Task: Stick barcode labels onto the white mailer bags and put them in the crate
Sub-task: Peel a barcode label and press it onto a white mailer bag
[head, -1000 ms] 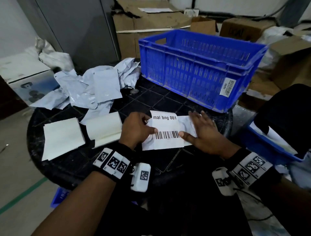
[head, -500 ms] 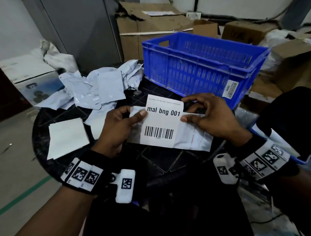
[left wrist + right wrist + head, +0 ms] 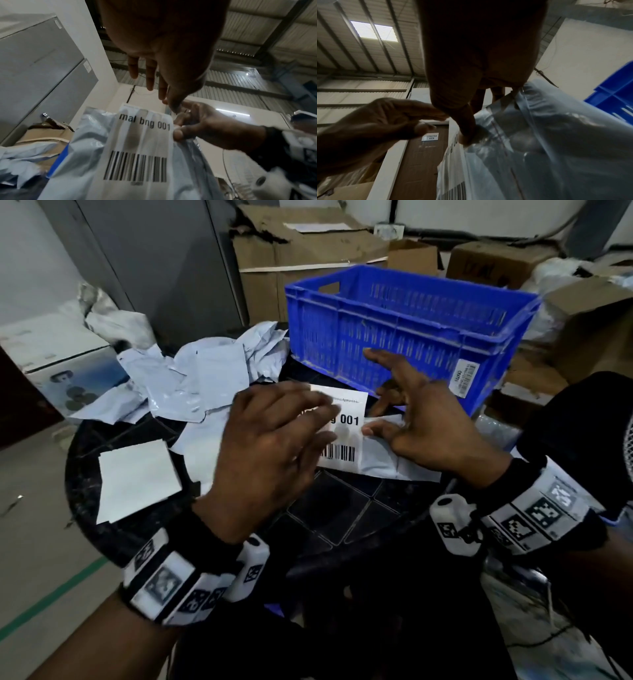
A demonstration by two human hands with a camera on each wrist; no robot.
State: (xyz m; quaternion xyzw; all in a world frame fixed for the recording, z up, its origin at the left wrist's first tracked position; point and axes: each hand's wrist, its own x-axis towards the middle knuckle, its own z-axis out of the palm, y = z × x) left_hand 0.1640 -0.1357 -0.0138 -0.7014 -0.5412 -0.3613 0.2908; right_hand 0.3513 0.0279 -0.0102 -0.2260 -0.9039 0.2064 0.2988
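A white mailer bag [image 3: 380, 460] is held tilted up over the black round table [image 3: 335, 508], with a barcode label [image 3: 346, 422] reading "mal bng 001" stuck on its face. My right hand [image 3: 411, 419] pinches the bag's right part beside the label between thumb and fingers, its index finger pointing up. My left hand [image 3: 274, 446] hovers over the label's left half with straight, spread fingers and holds nothing; the left wrist view shows its fingers [image 3: 149, 75] off the label [image 3: 137, 135]. The blue crate [image 3: 394, 337] stands just behind the hands.
A heap of crumpled white mailer bags [image 3: 191, 385] lies at the table's back left. Flat white sheets [image 3: 137, 481] sit at its left front. Cardboard boxes [image 3: 301, 258] and a grey cabinet [image 3: 154, 258] stand behind the table.
The labelled bag came up off the table. My left hand let go of its left edge and now hovers open over the label. My right hand keeps its pinch.
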